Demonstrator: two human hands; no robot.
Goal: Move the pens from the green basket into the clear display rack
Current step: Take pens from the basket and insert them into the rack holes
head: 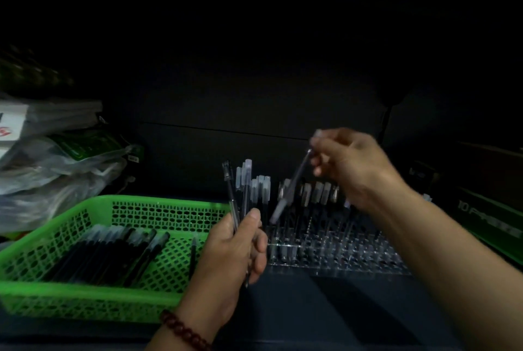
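Note:
A green basket [70,291] at the lower left holds several dark pens [113,251] lying on its floor. My left hand [229,260] grips a bunch of pens [245,189] upright, just right of the basket. My right hand [351,166] pinches a single pen [291,186] by one end, tilted, its lower end hanging above the clear display rack [339,254]. Several capped pens [317,192] stand in the rack's back rows; my right forearm hides part of the rack.
Plastic bags and stacked packets [56,152] are piled at the left behind the basket. A green box with white lettering [489,220] lies at the right of the rack. The scene is dim; the background is dark.

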